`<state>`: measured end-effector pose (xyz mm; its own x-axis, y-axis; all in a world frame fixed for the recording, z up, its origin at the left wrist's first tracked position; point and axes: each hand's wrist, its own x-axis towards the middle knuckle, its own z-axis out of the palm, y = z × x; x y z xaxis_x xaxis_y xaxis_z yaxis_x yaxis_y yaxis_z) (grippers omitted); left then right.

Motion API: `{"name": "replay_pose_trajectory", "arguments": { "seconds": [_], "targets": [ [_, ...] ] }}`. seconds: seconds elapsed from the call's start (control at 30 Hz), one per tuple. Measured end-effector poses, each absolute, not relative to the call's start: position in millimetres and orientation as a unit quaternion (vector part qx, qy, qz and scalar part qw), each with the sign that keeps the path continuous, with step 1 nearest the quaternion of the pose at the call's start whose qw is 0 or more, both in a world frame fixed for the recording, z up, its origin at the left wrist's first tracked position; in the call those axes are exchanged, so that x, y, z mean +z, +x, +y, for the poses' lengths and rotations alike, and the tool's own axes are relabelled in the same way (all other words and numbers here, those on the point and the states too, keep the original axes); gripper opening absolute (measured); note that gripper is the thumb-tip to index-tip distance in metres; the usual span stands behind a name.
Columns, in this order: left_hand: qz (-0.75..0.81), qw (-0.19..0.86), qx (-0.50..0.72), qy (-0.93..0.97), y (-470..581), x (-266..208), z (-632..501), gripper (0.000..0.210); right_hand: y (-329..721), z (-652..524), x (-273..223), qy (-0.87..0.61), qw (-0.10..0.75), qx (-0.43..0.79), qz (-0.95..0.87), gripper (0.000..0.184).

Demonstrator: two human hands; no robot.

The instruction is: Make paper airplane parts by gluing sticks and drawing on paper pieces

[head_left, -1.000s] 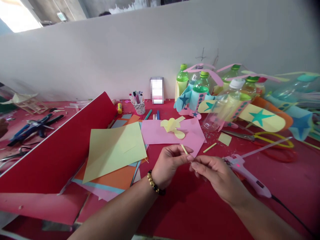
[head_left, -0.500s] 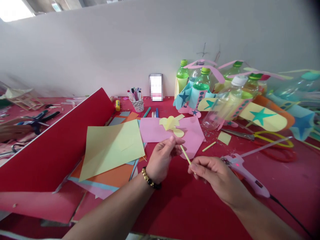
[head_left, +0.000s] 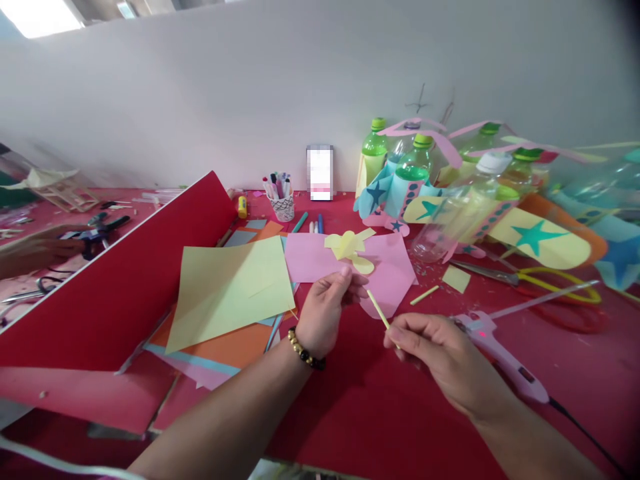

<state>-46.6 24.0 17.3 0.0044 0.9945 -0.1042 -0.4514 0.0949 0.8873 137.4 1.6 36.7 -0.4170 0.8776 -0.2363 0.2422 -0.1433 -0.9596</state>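
A thin yellow rolled paper stick (head_left: 379, 309) slants between my two hands above the red table. The thumb and fingers of my right hand (head_left: 425, 343) pinch its lower end. My left hand (head_left: 327, 303), with a bead bracelet at the wrist, has its fingers closed at the stick's upper end. Just beyond my left fingers, yellow paper cut-outs (head_left: 347, 247) lie on a pink paper sheet (head_left: 307, 260). Another short yellow paper stick (head_left: 424, 295) rests right of the pink sheet. Near my right hand lies a pink glue gun (head_left: 507, 357) with a clear glue stick in it and a red light on.
Stacked coloured paper (head_left: 230, 287) lies left, beside a slanted red board (head_left: 125, 280). Decorated plastic bottles (head_left: 415, 163), scissors (head_left: 487, 272) and a yellow paper square (head_left: 456, 279) are at right. A pen cup (head_left: 281, 208) and phone (head_left: 320, 173) stand behind. Another person's hand (head_left: 43, 250) is far left.
The view has shifted slightly, so things appear a little farther right. Both my hands keep nearly the same pose around the paper stick. The other person's hand and tool at far left have moved.
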Motion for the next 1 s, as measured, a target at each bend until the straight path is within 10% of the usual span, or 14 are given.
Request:
{"name": "replay_pose_trajectory", "arguments": {
  "seconds": [1.0],
  "targets": [
    [0.462,0.507,0.553,0.473,-50,24,22,0.032,137,4,41,-0.504,0.269,0.517,-0.637,0.035]
  ]
}}
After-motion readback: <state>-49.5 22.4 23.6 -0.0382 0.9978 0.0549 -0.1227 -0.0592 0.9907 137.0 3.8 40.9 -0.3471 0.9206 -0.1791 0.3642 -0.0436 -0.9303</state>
